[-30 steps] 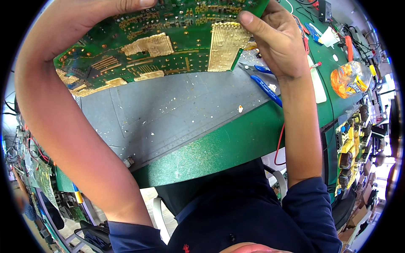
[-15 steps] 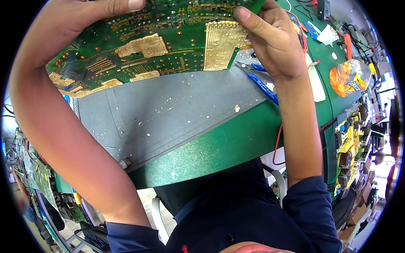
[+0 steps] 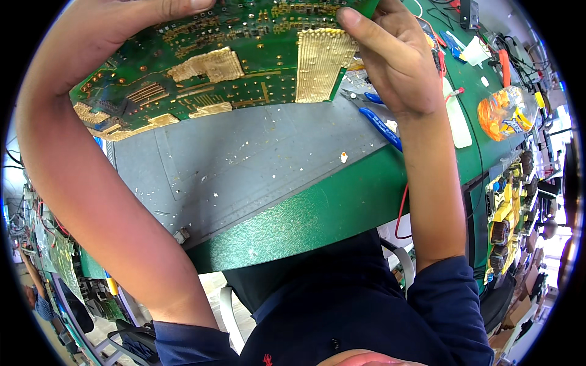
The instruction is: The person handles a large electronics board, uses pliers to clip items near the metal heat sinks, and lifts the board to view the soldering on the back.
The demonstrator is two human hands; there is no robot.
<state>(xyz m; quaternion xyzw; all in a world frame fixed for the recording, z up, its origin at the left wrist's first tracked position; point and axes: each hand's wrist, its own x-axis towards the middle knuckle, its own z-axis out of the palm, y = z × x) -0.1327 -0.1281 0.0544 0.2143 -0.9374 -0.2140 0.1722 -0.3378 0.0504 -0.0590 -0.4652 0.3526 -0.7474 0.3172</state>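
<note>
A large green circuit board point(image 3: 262, 67) is held up above the bench at the top of the view, its underside with broad solder-coated strips toward me. My left hand point(image 3: 149, 13) grips it by the upper left, partly cut off by the frame's edge. With the thumb on its face, my right hand point(image 3: 400, 58) holds the upper right corner; those fingers go behind the board. Below it lies a grey mat point(image 3: 244, 158) dotted with white specks. Blue-handled pliers point(image 3: 381, 127) rest on the mat beside my right wrist.
The green bench top point(image 3: 305, 207) curves along the front. At right stand a clear bottle with an orange label point(image 3: 506, 113) and a yellow component-laden board point(image 3: 503, 219). A red cable point(image 3: 403, 210) hangs over the edge near my right forearm. Another person's arm point(image 3: 32, 271) shows at far left.
Both hands keep their grip, and the board has shifted only very slightly. At far left, the other person's arm has moved.
</note>
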